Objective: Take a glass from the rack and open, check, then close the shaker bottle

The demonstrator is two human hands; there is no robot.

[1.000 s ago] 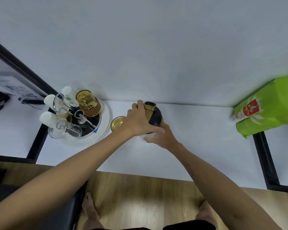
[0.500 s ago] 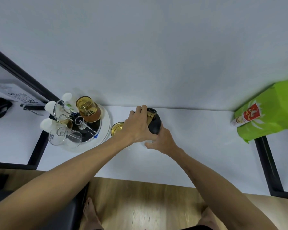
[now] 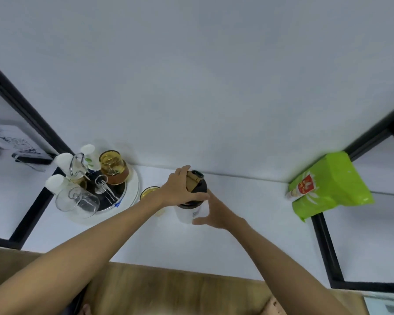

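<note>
The shaker bottle (image 3: pixel 188 213) stands upright on the white table, with a pale body and a black lid with a tan flip cap (image 3: pixel 195 183). My left hand (image 3: pixel 180 189) is wrapped over the lid from the left. My right hand (image 3: pixel 214 212) curls around the pale body from the right. An amber glass (image 3: pixel 148 192) stands on the table just left of the bottle, partly hidden behind my left wrist. The round rack (image 3: pixel 132 192) at the left holds an amber glass (image 3: pixel 113 167), a clear glass (image 3: pixel 79 202) and white cups.
A green bag (image 3: pixel 330 187) leans at the right, next to a black frame bar (image 3: pixel 323 242). Another black frame bar (image 3: pixel 32 214) runs left of the rack. Papers (image 3: pixel 14 142) lie at the far left. The table's front edge meets wooden floor below.
The view has shifted slightly, so the bottle's pale body now shows. My right hand has slid lower on the body. My left hand stays on the lid.
</note>
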